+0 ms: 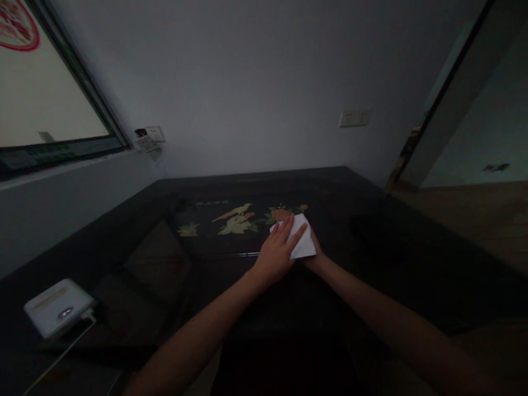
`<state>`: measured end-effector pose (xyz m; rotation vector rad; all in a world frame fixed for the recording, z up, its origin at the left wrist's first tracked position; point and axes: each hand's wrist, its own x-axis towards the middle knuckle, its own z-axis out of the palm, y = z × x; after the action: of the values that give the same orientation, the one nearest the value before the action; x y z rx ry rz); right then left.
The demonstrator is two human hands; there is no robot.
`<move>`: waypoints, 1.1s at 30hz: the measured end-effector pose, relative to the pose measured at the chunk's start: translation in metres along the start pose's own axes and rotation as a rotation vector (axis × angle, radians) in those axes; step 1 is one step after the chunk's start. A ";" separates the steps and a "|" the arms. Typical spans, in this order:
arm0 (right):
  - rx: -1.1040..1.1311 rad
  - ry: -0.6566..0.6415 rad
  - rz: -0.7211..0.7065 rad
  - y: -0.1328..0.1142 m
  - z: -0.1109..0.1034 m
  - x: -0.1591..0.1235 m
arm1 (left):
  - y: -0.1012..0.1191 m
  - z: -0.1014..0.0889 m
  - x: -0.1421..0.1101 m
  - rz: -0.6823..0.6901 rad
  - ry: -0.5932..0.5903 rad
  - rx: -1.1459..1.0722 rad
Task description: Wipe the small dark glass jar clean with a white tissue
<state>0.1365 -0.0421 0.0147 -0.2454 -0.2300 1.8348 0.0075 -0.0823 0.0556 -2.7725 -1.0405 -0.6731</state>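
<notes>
A small white folded cloth or paper (303, 246) lies on a dark table (371, 220) with an inlaid picture of birds and flowers (237, 219). My left hand (279, 250) rests flat on the white piece with its fingers stretched out over it. My right hand (315, 258) sits beneath and to the right of the white piece, mostly hidden by it, and its fingers do not show.
A white box-shaped device (58, 307) with a white cable (61, 355) lies at the table's left front. Wall sockets (149, 138) are at the left corner and another socket strip (353, 117) is on the far wall. A window (41, 93) is at upper left, a doorway at right.
</notes>
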 end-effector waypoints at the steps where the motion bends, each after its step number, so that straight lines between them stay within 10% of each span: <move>1: -0.098 0.050 -0.040 0.000 0.003 -0.001 | -0.002 0.000 0.000 -0.022 0.004 0.012; 10: -0.360 0.151 -0.126 -0.006 0.018 -0.006 | -0.008 -0.001 -0.001 -0.114 0.070 0.062; 24: -0.404 0.163 0.056 -0.017 0.015 -0.005 | 0.003 0.002 -0.006 0.162 0.037 -0.127; 33: -0.284 0.173 -0.077 -0.002 0.000 0.004 | -0.002 0.009 0.000 0.024 -0.056 -0.119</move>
<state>0.1371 -0.0378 0.0155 -0.5827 -0.3736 1.6905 0.0090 -0.0784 0.0476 -2.9163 -1.0072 -0.6792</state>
